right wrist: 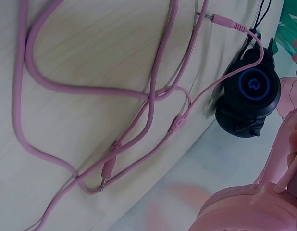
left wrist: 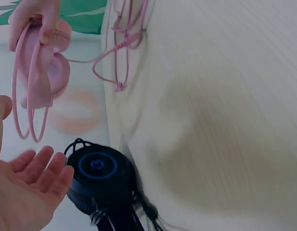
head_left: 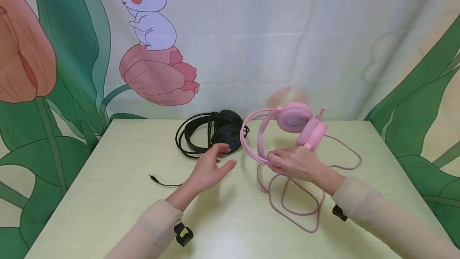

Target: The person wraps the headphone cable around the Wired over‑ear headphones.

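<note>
Two headsets before me: one black headset lying on the table, one pink headset with its one long pink cable, and my two hands.

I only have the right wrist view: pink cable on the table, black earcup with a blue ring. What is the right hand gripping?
Observer: The right hand grips the headband of the pink headset, lifted off the table.
Operator: Left hand?
Observer: The left hand is open, palm up, just in front of the black headset, holding nothing.
Operator: Is the black one lifted too?
Observer: No, it lies on the table near the far edge, and its black plug lies loose to the left of the left hand.
</note>
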`<move>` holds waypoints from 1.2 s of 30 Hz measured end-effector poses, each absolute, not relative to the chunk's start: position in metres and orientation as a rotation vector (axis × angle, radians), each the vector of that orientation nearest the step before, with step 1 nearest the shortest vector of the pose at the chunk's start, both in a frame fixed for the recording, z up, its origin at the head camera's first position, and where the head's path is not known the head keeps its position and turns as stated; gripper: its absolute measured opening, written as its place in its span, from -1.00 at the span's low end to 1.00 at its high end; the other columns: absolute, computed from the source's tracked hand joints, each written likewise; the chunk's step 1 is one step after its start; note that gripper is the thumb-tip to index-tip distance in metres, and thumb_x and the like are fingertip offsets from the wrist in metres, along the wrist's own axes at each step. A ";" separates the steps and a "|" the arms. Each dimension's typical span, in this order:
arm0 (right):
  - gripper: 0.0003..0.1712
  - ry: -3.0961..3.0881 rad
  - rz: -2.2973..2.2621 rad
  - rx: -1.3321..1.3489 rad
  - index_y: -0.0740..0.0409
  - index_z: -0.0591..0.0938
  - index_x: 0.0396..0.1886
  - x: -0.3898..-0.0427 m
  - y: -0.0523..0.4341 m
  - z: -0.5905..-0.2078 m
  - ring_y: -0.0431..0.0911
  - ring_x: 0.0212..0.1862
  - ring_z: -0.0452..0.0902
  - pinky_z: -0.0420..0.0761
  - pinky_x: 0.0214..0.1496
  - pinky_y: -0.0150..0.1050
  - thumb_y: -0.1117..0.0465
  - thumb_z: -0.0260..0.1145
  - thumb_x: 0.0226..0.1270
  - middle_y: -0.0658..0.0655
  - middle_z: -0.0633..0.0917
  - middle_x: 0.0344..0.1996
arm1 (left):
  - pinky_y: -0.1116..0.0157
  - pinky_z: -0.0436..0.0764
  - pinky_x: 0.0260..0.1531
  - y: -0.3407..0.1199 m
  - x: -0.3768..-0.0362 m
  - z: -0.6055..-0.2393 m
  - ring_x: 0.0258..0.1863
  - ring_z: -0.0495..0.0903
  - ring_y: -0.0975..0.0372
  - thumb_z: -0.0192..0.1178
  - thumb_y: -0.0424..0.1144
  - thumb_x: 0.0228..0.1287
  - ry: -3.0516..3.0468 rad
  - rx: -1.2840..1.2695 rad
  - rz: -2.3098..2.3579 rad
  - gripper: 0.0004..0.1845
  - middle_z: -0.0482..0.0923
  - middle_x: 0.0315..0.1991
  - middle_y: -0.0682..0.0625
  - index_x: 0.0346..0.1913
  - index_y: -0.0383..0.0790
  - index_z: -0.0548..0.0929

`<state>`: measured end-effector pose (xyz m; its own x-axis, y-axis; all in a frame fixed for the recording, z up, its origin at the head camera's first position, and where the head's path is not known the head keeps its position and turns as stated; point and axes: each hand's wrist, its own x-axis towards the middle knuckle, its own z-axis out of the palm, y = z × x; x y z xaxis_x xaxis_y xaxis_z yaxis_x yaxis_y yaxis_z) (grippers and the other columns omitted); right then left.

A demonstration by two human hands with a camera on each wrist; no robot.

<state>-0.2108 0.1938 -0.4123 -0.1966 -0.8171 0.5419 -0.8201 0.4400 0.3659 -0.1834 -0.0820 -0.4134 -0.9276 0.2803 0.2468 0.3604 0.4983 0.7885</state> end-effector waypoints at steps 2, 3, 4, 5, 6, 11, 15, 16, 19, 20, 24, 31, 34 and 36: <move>-0.89 -2.010 0.005 1.376 0.03 0.38 -0.51 -0.210 0.192 -0.413 -0.26 -0.66 0.26 0.25 -0.67 -0.44 0.20 0.04 0.21 -0.12 0.41 -0.65 | 0.12 0.52 -0.05 -0.078 -0.184 -0.412 -0.03 0.54 0.09 0.21 -0.16 0.17 -2.654 -0.470 -1.556 -0.48 0.54 0.02 -0.12 0.15 -0.31 0.38; -0.90 -2.011 0.002 1.378 0.03 0.37 -0.51 -0.210 0.191 -0.413 -0.26 -0.65 0.26 0.25 -0.66 -0.44 0.20 0.05 0.20 -0.12 0.40 -0.65 | 0.14 0.52 -0.05 -0.075 -0.184 -0.410 -0.03 0.54 0.09 0.20 -0.14 0.18 -2.655 -0.409 -1.634 -0.46 0.54 0.02 -0.12 0.17 -0.31 0.36; -0.90 -2.012 -0.001 1.379 0.03 0.37 -0.51 -0.210 0.190 -0.413 -0.26 -0.65 0.26 0.25 -0.66 -0.44 0.21 0.05 0.18 -0.11 0.40 -0.65 | 0.15 0.53 -0.05 -0.073 -0.185 -0.409 -0.04 0.54 0.09 0.18 -0.12 0.20 -2.649 -0.348 -1.715 -0.45 0.54 0.03 -0.13 0.18 -0.32 0.34; -0.91 -2.013 -0.005 1.381 0.03 0.37 -0.51 -0.209 0.189 -0.413 -0.25 -0.65 0.26 0.26 -0.66 -0.44 0.21 0.05 0.18 -0.11 0.40 -0.64 | 0.17 0.54 -0.06 -0.071 -0.186 -0.408 -0.05 0.55 0.10 0.17 -0.11 0.21 -2.639 -0.286 -1.793 -0.43 0.54 0.03 -0.13 0.20 -0.33 0.33; -0.90 -2.014 -0.012 1.381 0.03 0.37 -0.51 -0.209 0.188 -0.413 -0.25 -0.65 0.26 0.26 -0.66 -0.43 0.21 0.04 0.18 -0.11 0.40 -0.64 | 0.18 0.55 -0.07 -0.070 -0.187 -0.407 -0.06 0.56 0.11 0.16 -0.09 0.22 -2.625 -0.228 -1.870 -0.42 0.54 0.03 -0.15 0.21 -0.34 0.31; -0.83 -1.971 -0.061 1.383 0.03 0.38 -0.50 -0.206 0.181 -0.414 -0.21 -0.67 0.30 0.33 -0.67 -0.40 0.18 -0.06 0.28 -0.09 0.40 -0.66 | 0.22 0.58 -0.08 -0.061 -0.189 -0.404 -0.09 0.58 0.09 0.15 -0.07 0.22 -2.557 -0.064 -2.121 -0.40 0.52 0.02 -0.20 0.21 -0.35 0.28; -0.80 -1.920 -0.073 1.394 0.02 0.37 -0.50 -0.205 0.175 -0.415 -0.19 -0.68 0.29 0.33 -0.66 -0.41 0.18 -0.11 0.32 -0.09 0.37 -0.70 | 0.22 0.59 -0.11 -0.055 -0.191 -0.404 -0.16 0.60 0.13 0.17 -0.06 0.20 -2.517 -0.020 -2.214 -0.37 0.53 -0.02 -0.21 0.21 -0.34 0.25; -0.79 -1.914 -0.076 1.399 0.02 0.37 -0.50 -0.205 0.174 -0.415 -0.19 -0.68 0.29 0.33 -0.65 -0.41 0.18 -0.11 0.33 -0.10 0.36 -0.70 | 0.22 0.60 -0.12 -0.054 -0.192 -0.404 -0.19 0.60 0.15 0.18 -0.06 0.19 -2.512 -0.011 -2.224 -0.36 0.54 -0.04 -0.21 0.21 -0.35 0.24; -0.77 -1.910 -0.100 1.408 0.02 0.37 -0.47 -0.204 0.171 -0.415 -0.20 -0.67 0.29 0.34 -0.64 -0.42 0.17 -0.15 0.37 -0.10 0.36 -0.70 | 0.22 0.61 -0.15 -0.052 -0.194 -0.403 -0.25 0.61 0.17 0.20 -0.05 0.16 -2.486 0.042 -2.279 -0.30 0.55 -0.11 -0.22 0.23 -0.36 0.20; -0.76 -1.909 -0.115 1.409 0.02 0.37 -0.46 -0.203 0.171 -0.415 -0.20 -0.67 0.30 0.34 -0.64 -0.42 0.16 -0.16 0.39 -0.10 0.36 -0.70 | 0.22 0.61 -0.15 -0.052 -0.194 -0.403 -0.24 0.62 0.15 0.20 -0.06 0.16 -2.465 0.057 -2.314 -0.30 0.55 -0.11 -0.22 0.24 -0.38 0.19; -0.76 -1.869 -0.148 1.423 0.02 0.38 -0.42 -0.200 0.168 -0.416 -0.21 -0.68 0.30 0.36 -0.63 -0.42 0.15 -0.18 0.43 -0.10 0.38 -0.68 | 0.18 0.59 -0.11 -0.052 -0.197 -0.401 -0.13 0.64 0.02 0.17 -0.07 0.18 -2.361 0.095 -2.498 -0.38 0.55 -0.03 -0.26 0.18 -0.36 0.23; -0.80 -1.796 -0.219 1.459 0.00 0.38 -0.36 -0.196 0.164 -0.420 -0.23 -0.65 0.35 0.41 -0.56 -0.43 0.32 -0.15 0.39 -0.11 0.44 -0.59 | 0.09 0.58 -0.11 -0.048 -0.199 -0.403 -0.31 0.66 0.11 0.17 -0.20 0.17 -2.143 0.158 -2.786 -0.54 0.57 -0.23 -0.13 0.06 -0.30 0.28; -0.77 -1.800 -0.279 1.456 0.00 0.37 -0.34 -0.196 0.163 -0.421 -0.22 -0.64 0.37 0.46 -0.51 -0.41 0.38 -0.16 0.34 -0.11 0.44 -0.58 | 0.12 0.61 -0.17 -0.044 -0.197 -0.405 -0.35 0.67 0.11 0.22 -0.25 0.09 -2.100 0.231 -2.784 -0.37 0.56 -0.26 -0.12 0.17 -0.32 0.16; -0.75 -1.794 -0.321 1.453 -0.01 0.37 -0.33 -0.196 0.163 -0.422 -0.22 -0.64 0.37 0.47 -0.49 -0.40 0.41 -0.16 0.30 -0.11 0.44 -0.58 | 0.13 0.62 -0.20 -0.041 -0.197 -0.407 -0.35 0.68 0.08 0.25 -0.27 0.04 -2.092 0.294 -2.758 -0.25 0.56 -0.25 -0.15 0.24 -0.32 0.08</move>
<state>-0.1959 0.1627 -0.4223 -0.0327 -0.9103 0.4127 -0.7106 0.3115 0.6309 -0.1966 -0.0414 -0.4066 -0.9311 0.1603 -0.3276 -0.3587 -0.2397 0.9022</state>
